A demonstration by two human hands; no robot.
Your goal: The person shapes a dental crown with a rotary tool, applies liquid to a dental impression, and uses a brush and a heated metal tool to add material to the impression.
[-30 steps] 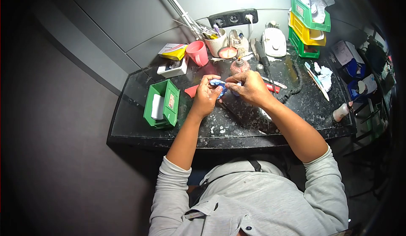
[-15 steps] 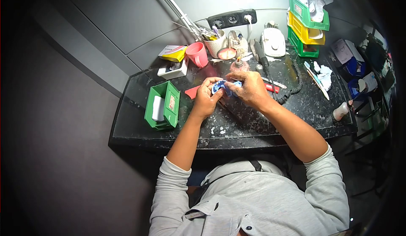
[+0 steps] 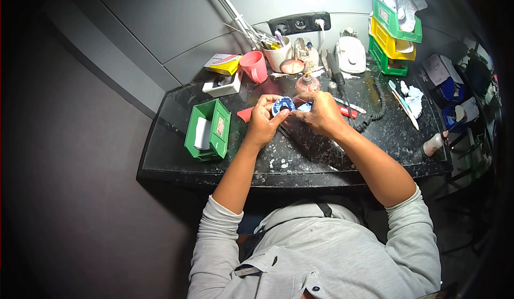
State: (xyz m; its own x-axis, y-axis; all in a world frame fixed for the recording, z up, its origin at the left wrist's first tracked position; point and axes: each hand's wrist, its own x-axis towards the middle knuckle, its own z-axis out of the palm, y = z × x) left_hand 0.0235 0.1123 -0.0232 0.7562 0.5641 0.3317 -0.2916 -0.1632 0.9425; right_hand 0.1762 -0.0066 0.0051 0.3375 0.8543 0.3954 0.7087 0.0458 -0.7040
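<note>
A small curved blue piece with whitish edges [image 3: 281, 105] is gripped between the thumb and fingers of my left hand [image 3: 262, 121], above the middle of the black worktop. My right hand [image 3: 323, 114] is close on its right, thumb and fingers pinched together. A light blue bit [image 3: 304, 107] shows at the right fingers; whether they grip it or it lies behind them is unclear. A red piece [image 3: 245, 114] lies behind my left hand. Just beyond my right hand stands a pinkish glass jar [image 3: 307, 83].
A green bin [image 3: 219, 130] stands at left; a pink cup [image 3: 254, 66], white box [image 3: 223, 86] and tool pot [image 3: 279, 55] at the back. A handpiece [image 3: 335, 68] with coiled cord, stacked bins [image 3: 391, 31], toothbrush [image 3: 402, 104] and small bottle [image 3: 432, 144] are on the right.
My right fingers have moved off the top of the blue piece to its right side, so more of it shows. The whole view has shifted slightly.
</note>
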